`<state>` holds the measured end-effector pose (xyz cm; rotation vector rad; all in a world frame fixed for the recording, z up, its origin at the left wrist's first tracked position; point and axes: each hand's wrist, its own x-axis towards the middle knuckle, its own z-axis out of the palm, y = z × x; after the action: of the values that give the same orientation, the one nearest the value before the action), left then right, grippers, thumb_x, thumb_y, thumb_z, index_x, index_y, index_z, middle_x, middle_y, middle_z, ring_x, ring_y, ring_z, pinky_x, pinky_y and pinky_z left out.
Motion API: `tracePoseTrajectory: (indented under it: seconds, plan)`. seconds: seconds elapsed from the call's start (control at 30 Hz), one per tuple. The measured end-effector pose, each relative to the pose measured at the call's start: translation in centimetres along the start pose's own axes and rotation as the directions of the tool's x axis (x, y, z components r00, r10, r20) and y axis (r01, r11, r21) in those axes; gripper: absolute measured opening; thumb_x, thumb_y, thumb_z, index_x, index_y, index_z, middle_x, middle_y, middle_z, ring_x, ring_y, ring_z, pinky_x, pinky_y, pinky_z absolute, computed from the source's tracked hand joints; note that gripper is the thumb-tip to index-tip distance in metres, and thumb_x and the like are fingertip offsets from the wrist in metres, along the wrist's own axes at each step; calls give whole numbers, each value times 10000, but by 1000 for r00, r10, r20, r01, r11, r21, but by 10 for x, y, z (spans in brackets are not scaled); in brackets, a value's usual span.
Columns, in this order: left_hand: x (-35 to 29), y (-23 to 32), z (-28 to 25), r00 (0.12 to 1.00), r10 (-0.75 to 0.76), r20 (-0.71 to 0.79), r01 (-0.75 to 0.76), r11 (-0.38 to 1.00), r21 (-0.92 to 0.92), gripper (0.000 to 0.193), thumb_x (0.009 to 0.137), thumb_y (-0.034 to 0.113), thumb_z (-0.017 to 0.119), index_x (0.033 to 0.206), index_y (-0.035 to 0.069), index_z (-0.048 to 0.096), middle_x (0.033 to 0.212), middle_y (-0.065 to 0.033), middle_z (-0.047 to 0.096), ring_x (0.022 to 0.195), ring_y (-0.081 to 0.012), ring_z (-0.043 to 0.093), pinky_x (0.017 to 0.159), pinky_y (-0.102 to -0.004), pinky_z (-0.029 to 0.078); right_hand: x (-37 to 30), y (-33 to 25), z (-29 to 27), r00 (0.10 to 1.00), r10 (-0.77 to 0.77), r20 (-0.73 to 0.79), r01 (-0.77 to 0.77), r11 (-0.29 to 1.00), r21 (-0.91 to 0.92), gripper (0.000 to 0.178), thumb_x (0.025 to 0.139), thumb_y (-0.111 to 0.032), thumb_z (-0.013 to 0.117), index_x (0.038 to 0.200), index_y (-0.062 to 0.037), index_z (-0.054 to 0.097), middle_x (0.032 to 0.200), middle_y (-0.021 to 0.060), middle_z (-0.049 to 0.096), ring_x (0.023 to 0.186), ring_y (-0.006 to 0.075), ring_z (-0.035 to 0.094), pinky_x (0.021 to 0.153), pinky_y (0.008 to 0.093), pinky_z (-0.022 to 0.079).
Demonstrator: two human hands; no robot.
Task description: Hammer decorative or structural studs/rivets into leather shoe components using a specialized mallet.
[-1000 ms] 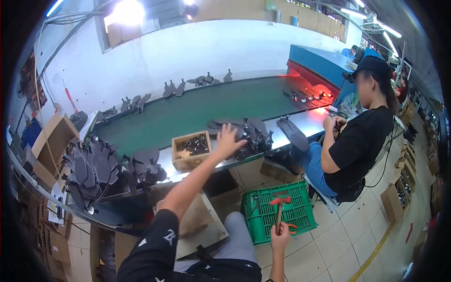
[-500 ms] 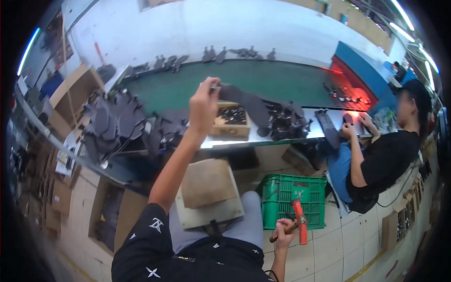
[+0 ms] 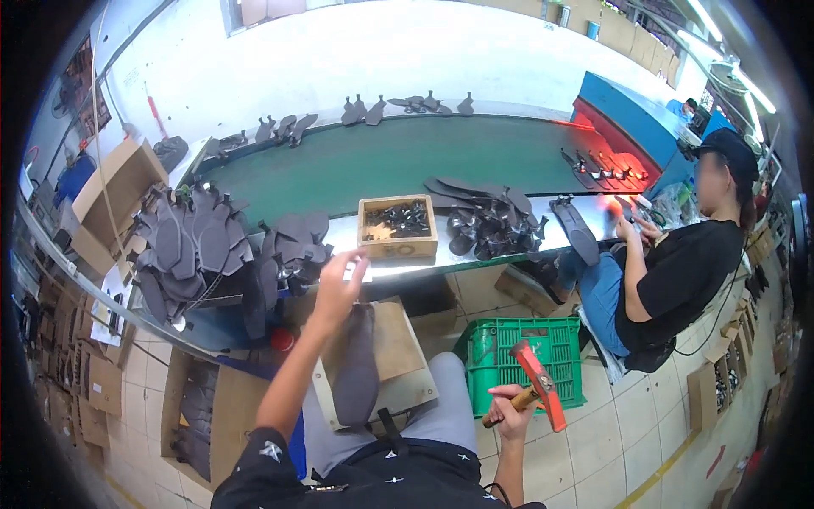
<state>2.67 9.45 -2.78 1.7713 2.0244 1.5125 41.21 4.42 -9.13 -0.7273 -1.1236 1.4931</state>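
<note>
The person's torso and upper arms are cut off at the lower edge, and the fisheye bends the conveyor and floor tiles toward a dark rim, so things at the sides are hard to read. The contents of the small wooden box (image 3: 398, 226) on the steel ledge show only as a dark jumble of small parts. The dark sandal sole (image 3: 357, 366) lies lengthwise on a wooden board (image 3: 397, 343) resting on the person's lap, its strap end pointing toward the body. The left hand (image 3: 339, 284) is at the sole's far tip, arm stretched forward and up from the lower left, fingers partly spread; whether they pinch the tip or only touch it I cannot tell. The right hand (image 3: 510, 407) is low at the right, beside the knee and well apart from the sole, fist closed around the wooden handle of a hammer (image 3: 536, 387) whose orange-red head tilts up over a green plastic crate (image 3: 514, 355) on the floor. Heaps of dark soles (image 3: 197, 248) crowd the ledge at the left, and another pile (image 3: 490, 222) sits beside the box. A seated co-worker in a black shirt (image 3: 682, 271) works at the right end of the green conveyor belt (image 3: 398, 165).
</note>
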Motion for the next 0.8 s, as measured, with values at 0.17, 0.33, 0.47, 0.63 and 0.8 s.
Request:
tracePoseTrajectory:
  seconds: [0.17, 0.33, 0.47, 0.63, 0.8]
  plan:
    - [127, -101, 53, 972, -59, 229, -68, 857, 511, 262, 844, 197, 653, 1024, 8, 672, 972, -238, 679, 936, -380, 663, 831, -457, 528, -2, 5, 1, 1000, 20, 5, -19, 987, -157, 101, 827, 60, 566, 858, 52, 662, 551, 6, 454, 429, 85, 397, 411, 245, 339]
    - [161, -112, 87, 923, -181, 339, -44, 826, 561, 234, 751, 180, 746, 809, -42, 701, 890, -253, 690, 848, -397, 690, 755, -461, 567, -16, 1, -7, 998, -27, -48, 19, 987, -159, 117, 837, 64, 550, 879, 39, 656, 583, 14, 486, 442, 72, 404, 406, 236, 323]
    - [151, -93, 98, 939, -93, 330, -129, 797, 590, 130, 769, 104, 691, 827, -11, 707, 878, -230, 702, 831, -384, 701, 750, -467, 568, -16, -2, -17, 992, -37, -121, 11, 979, -205, 97, 837, 62, 555, 868, 42, 644, 583, 15, 488, 440, 74, 414, 401, 234, 319]
    - [157, -117, 73, 871, -119, 476, -240, 743, 625, 187, 750, 176, 757, 817, 5, 722, 837, -225, 696, 825, -368, 704, 741, -447, 574, -3, -1, -9, 995, -29, -97, 17, 992, -128, 95, 829, 65, 558, 866, 51, 644, 583, 23, 496, 432, 81, 417, 404, 237, 331]
    - [158, -110, 77, 769, -11, 640, -225, 931, 287, 371, 831, 374, 734, 843, 4, 739, 799, -196, 707, 719, -336, 680, 707, -420, 531, 0, -3, 0, 995, -25, -92, 17, 996, -85, 97, 808, 63, 563, 861, 59, 643, 579, 34, 501, 425, 90, 421, 407, 240, 342]
